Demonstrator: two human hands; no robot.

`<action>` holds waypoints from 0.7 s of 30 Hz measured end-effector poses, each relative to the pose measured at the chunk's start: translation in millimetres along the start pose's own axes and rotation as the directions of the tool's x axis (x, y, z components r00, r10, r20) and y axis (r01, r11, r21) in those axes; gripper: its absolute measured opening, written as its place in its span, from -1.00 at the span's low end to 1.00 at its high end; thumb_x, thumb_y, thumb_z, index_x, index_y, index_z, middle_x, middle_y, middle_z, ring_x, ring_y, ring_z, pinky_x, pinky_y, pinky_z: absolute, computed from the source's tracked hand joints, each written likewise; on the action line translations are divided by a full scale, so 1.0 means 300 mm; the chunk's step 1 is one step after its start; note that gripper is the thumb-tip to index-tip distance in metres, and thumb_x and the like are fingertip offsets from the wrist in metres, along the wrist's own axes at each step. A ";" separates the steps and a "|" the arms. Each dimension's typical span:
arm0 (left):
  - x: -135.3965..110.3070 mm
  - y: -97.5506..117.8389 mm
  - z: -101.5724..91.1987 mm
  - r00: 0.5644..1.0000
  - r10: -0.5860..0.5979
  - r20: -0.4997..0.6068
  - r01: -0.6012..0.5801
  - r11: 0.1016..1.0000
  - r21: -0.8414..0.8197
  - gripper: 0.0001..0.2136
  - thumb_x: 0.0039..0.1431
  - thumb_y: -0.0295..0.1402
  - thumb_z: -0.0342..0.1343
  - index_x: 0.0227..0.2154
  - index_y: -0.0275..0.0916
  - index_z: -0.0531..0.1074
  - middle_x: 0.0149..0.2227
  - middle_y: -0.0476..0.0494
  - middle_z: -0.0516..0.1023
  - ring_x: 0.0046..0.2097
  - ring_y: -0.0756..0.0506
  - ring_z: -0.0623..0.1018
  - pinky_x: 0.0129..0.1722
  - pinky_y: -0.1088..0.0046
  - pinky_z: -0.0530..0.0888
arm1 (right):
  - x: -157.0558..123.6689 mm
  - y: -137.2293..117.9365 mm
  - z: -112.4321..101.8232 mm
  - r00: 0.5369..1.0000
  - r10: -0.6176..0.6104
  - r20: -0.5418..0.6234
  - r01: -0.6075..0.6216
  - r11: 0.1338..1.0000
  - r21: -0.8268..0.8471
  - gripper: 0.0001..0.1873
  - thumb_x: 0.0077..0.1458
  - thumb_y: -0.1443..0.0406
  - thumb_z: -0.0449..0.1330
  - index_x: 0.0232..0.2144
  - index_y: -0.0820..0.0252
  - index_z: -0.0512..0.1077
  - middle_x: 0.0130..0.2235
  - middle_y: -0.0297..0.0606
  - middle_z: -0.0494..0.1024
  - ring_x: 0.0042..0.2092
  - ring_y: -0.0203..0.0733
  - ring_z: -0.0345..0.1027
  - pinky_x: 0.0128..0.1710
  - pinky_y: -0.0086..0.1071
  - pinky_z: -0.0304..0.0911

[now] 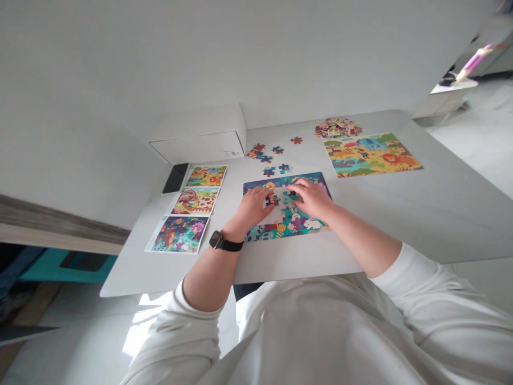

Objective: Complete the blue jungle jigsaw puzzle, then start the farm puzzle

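A jigsaw puzzle [266, 231] with rabbits and plants on a teal and dark blue ground lies in front of me, with a gap in its middle where the white table shows. My left hand [253, 207], wearing a black watch on the wrist, curls its thumb and fingers about an orange and dark blue puzzle piece [274, 200] at the gap. From the other side, my right hand [311, 199] has thumb and fingertips on a teal puzzle piece [289, 197]. Fingers partly cover both pieces. Several loose puzzle pieces [269, 171] lie just beyond the puzzle.
An assembled safari puzzle [371, 156] lies at the right, below a heap of pieces [337, 127]. Left are a reference sheet with three pictures [195, 201] and a phone [175, 178]. A white box [200, 147] stands against the wall on the white table [449, 214].
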State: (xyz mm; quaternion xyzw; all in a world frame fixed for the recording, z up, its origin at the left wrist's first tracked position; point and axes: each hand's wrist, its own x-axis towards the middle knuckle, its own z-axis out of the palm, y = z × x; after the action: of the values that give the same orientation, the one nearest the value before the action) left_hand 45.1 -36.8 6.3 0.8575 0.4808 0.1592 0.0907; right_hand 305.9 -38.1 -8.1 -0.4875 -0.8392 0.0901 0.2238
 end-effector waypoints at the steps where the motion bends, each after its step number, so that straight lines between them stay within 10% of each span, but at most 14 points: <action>1: -0.001 0.000 0.001 1.000 -0.004 -0.002 0.004 1.000 0.003 -0.69 0.31 -0.34 0.29 0.08 -0.19 0.53 0.10 -0.28 0.63 0.16 -0.32 0.59 0.25 0.03 0.50 | 0.000 -0.001 0.000 1.000 0.008 0.001 -0.008 1.000 0.019 -0.43 0.15 0.44 0.39 0.20 0.03 0.56 0.11 -0.13 0.56 0.11 0.04 0.51 0.14 -0.15 0.41; 15: 0.010 -0.022 0.034 1.000 -0.022 -0.019 0.021 0.998 -0.059 -0.62 0.27 -0.37 0.28 0.13 -0.16 0.49 0.15 -0.25 0.62 0.22 -0.31 0.58 0.32 0.02 0.45 | 0.027 0.006 -0.042 0.974 0.218 -0.066 -0.162 0.865 0.475 -0.53 0.27 0.34 0.20 0.20 0.07 0.54 -0.03 -0.21 0.71 -0.16 -0.14 0.57 -0.02 -0.23 0.48; 21: 0.010 -0.004 0.026 0.999 -0.025 -0.038 0.021 0.996 -0.092 -0.59 0.24 -0.41 0.27 0.15 -0.15 0.47 0.14 -0.27 0.58 0.23 -0.30 0.56 0.32 0.04 0.48 | 0.061 0.015 -0.033 0.983 0.182 0.027 -0.178 0.904 0.388 -0.68 0.28 0.36 0.21 0.06 0.08 0.55 -0.03 -0.23 0.73 -0.16 -0.14 0.59 -0.04 -0.26 0.47</action>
State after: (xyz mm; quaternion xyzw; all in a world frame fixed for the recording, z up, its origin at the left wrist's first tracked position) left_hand 48.4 -33.7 -0.6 0.8435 0.4846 0.1967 0.1224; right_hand 306.2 -20.7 4.3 -0.5093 -0.7548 0.2726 0.3109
